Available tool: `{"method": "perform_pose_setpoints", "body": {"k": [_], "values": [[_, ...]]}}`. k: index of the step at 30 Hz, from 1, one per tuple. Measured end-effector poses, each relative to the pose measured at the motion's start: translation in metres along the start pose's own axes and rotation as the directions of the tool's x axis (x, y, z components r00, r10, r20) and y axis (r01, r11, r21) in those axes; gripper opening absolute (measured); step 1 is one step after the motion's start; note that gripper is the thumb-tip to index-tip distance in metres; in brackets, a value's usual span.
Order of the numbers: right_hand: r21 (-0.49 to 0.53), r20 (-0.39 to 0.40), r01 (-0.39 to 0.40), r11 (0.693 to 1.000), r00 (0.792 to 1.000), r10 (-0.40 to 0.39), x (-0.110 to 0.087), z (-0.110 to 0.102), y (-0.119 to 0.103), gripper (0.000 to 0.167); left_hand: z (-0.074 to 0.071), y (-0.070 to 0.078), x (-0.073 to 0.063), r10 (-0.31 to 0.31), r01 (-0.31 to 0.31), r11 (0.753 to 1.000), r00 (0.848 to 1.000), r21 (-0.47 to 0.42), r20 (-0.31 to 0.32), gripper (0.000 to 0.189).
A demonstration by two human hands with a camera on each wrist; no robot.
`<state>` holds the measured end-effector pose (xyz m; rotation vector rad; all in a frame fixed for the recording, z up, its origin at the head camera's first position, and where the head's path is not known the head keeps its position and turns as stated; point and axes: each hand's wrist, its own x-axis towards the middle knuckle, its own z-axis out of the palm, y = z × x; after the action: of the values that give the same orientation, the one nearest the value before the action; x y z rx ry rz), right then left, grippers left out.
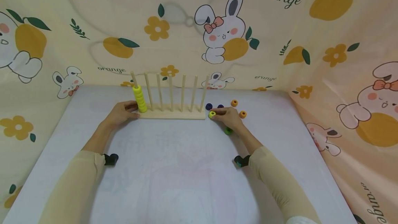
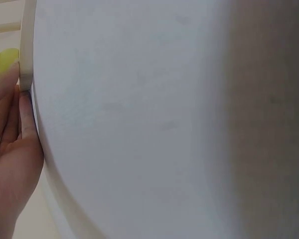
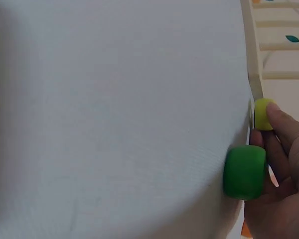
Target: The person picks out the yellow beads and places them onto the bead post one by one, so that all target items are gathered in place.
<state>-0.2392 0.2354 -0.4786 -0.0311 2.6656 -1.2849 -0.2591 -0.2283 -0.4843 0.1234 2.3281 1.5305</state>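
A wooden peg rack with several upright pegs stands at the back of the table. Yellow beads are stacked on its leftmost peg. My left hand holds the rack's left end, thumb near the lowest bead and fingers against the end of the base. Just off the rack's right end, my right hand pinches a single yellow bead between thumb and fingers. A green bead lies beside that hand, large in the right wrist view.
Behind the right hand are two dark blue beads, one near the rack's end and another partly hidden. Two orange beads lie farther right. A patterned cloth rises behind the white table.
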Motion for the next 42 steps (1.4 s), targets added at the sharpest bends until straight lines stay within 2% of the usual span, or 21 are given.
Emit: {"method": "perform_pose_setpoints", "body": {"k": [6, 12, 18, 24, 31, 36, 42], "values": [[0.038, -0.002, -0.015, 0.999, 1.000, 0.015, -0.003, -0.008, -0.002, 0.030, 0.002, -0.001, 0.001, 0.001, -0.001, 1.000, 1.000, -0.004, 0.010, 0.073], [0.059, -0.011, 0.060, 0.996, 0.998, -0.060, -0.004, -0.017, -0.015, 0.028, 0.000, -0.002, 0.003, 0.006, -0.006, 1.000, 1.000, 0.007, 0.008, 0.074], [0.054, -0.041, 0.162, 0.985, 0.986, -0.160, -0.003, -0.026, -0.028, 0.029, 0.001, 0.001, 0.002, -0.012, 0.012, 1.000, 1.000, 0.004, 0.012, 0.075], [0.056, -0.072, 0.167, 0.984, 0.984, -0.162, 0.001, -0.034, -0.044, 0.030, 0.001, 0.003, 0.001, -0.012, 0.012, 1.000, 1.000, -0.014, 0.011, 0.075], [0.079, -0.088, 0.208, 0.975, 0.976, -0.201, 0.003, -0.046, -0.062, 0.032, 0.003, 0.005, -0.001, -0.017, 0.017, 1.000, 1.000, 0.008, 0.022, 0.075], [0.085, -0.096, 0.252, 0.964, 0.965, -0.244, 0.005, -0.057, -0.076, 0.033, 0.000, 0.004, -0.001, -0.006, 0.005, 1.000, 1.000, 0.023, 0.024, 0.076], [0.051, -0.116, 0.323, 0.945, 0.942, -0.316, 0.008, -0.069, -0.097, 0.031, -0.002, 0.001, 0.001, -0.005, 0.004, 1.000, 0.999, 0.026, 0.037, 0.077]]}}
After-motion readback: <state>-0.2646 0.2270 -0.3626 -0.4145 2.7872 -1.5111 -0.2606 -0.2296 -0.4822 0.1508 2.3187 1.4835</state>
